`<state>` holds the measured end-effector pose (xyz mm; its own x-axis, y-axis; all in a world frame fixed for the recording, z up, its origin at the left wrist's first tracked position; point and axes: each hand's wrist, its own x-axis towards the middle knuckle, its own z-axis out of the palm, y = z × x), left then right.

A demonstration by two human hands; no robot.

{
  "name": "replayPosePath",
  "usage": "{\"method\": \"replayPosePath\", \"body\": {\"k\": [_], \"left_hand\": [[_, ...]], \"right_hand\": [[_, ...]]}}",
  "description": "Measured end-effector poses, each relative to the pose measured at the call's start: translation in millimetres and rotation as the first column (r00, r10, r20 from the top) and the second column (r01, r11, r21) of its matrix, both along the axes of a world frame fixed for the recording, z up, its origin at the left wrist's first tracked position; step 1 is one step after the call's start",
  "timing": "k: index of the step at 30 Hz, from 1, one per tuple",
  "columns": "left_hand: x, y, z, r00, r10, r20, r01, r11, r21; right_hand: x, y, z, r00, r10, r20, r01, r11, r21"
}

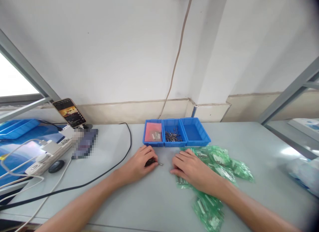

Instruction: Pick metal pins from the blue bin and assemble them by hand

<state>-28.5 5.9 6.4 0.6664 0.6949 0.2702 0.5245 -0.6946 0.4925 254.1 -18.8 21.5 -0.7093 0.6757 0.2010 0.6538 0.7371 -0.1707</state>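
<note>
Head view, left hand: at the centre of the frame, the left hand (141, 163) lies palm-down on the grey tabletop (159, 198), fingers curled narrowly around a cluster of dark metal pins (149, 162); one silvery tip pokes out beyond the thumb, toward the right.
Right hand: just right of centre, the right hand (190, 167) is bent at the knuckles over the near-left part of the green bags; whether its fingers grip anything cannot be told.
Green plastic bags: several crinkled green plastic bags (220, 157) spread from right of centre to the lower right, around and beneath the right hand and wrist, with pin-like metal pieces showing through.
Blue bins: three stand side by side beyond the hands; the left bin (153, 144) has a pink sheet (151, 128) with small pale pieces on it, the middle bin (175, 144) contains a loose heap of metal pins, and the right bin (193, 130) shows its bare blue floor.
Left of frame: a smartphone (69, 112) stands tilted with its screen lit; below it lie a white power strip (37, 167) with chargers plugged in and a black oval object (56, 166).
Black cable: a black cable (99, 176) curves from the lower left toward the bins.
</note>
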Motion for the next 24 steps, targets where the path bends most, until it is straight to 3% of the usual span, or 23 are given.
{"method": "replayPosePath", "body": {"k": [12, 24], "left_hand": [[-1.1, 1.0, -2.3, 1.0, -0.004, 0.007, 0.004, 1.0, 0.0], [-0.7, 0.2, -0.6, 1.0, -0.002, 0.006, 0.002, 1.0, -0.01]], "right_hand": [[8.7, -2.2, 18.1, 0.999, -0.043, -0.031, 0.04, 0.995, -0.092], [5.3, -1.1, 17.7, 0.998, -0.017, 0.06, 0.026, 0.989, -0.145]]}}
